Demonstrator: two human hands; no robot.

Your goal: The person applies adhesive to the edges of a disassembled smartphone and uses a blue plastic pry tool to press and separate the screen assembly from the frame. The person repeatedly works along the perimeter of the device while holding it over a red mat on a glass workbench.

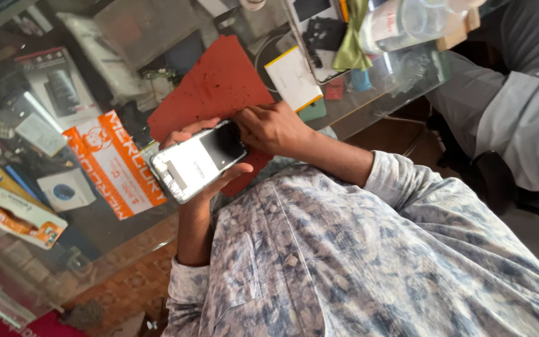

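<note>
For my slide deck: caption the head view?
Left hand cradles a smartphone; right hand works its top edge.

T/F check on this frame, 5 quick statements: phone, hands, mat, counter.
1. The left hand holds a phone from below. True.
2. The right hand rests flat on the glass counter, away from the phone. False: its fingertips are at the phone's upper end.
3. A red mat lies on the glass counter behind the phone. True.
4. The phone lies face down on the mat. False: it is held up off the mat, screen facing the camera.
5. A second person's grey sleeve shows at the right edge. True.
</note>
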